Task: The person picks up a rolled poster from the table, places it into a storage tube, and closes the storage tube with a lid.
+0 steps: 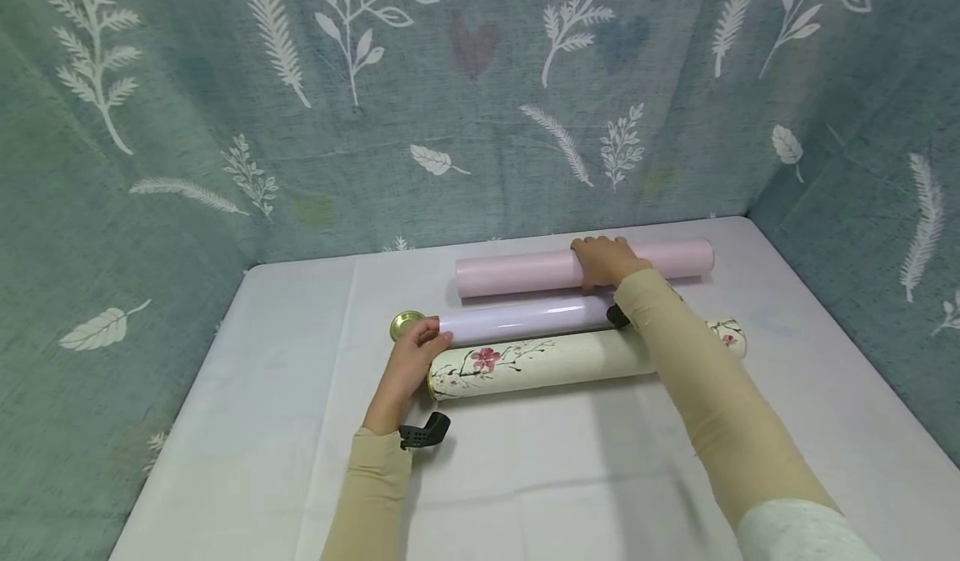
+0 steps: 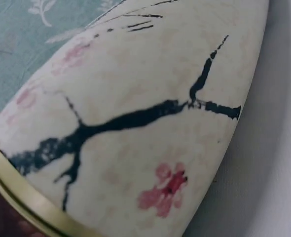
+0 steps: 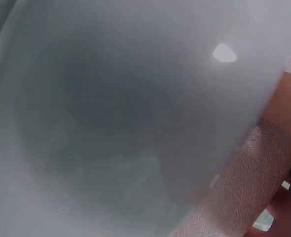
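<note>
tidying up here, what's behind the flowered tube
Behind the flowered tube lies a glossy lilac roll, then a pink roll under the right hand. The right sleeve covers part of each.

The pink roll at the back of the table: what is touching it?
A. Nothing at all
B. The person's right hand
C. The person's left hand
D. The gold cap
B. In the head view the right hand lies over the pink roll, fingers curled over its top, while the left hand is down at the lilac roll's near end.
</note>
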The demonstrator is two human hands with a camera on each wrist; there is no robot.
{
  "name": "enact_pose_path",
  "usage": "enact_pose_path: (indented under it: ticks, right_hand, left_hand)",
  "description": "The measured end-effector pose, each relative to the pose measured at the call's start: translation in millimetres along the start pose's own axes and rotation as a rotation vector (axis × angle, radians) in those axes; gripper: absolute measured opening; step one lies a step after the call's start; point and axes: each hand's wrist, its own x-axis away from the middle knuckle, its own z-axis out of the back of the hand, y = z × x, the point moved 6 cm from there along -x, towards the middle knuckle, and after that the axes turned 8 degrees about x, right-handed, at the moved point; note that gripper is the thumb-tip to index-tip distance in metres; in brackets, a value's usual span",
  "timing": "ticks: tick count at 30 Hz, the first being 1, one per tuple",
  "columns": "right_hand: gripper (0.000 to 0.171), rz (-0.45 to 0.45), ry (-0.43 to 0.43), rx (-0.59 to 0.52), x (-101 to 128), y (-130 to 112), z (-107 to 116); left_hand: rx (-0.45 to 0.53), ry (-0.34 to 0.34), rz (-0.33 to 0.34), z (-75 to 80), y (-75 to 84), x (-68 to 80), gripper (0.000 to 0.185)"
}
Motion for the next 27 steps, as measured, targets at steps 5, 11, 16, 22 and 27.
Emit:
enact_pose_path:
  ticks: [5, 11, 16, 22, 27]
  right_hand:
    - [0.072, 0.010, 0.041, 0.023, 2, 1, 5]
    - [0.068, 0.042, 0.111, -0.043, 9, 0, 22]
    - [0.067, 0.055, 0.187, -0.144, 18, 0, 39]
    - [0.067, 0.068, 0.220, -0.259, 41, 0, 44]
    - [0.072, 0.048, 0.312, -0.274, 67, 1, 56]
  left_hand:
    - [-0.001, 0.002, -0.032, -1.4, 0.1, -0.7, 0.031]
    - [0.016, 0.049, -0.029, -0.9, -1.7, -0.8, 0.035]
    - [0.025, 0.103, -0.052, 3.6, -0.4, -2.9, 0.041]
    - [0.040, 0.128, -0.029, 6.2, -4.3, -1.9, 0.050]
    - [0.092, 0.107, -0.054, 4.7, -2.9, -4.0, 0.054]
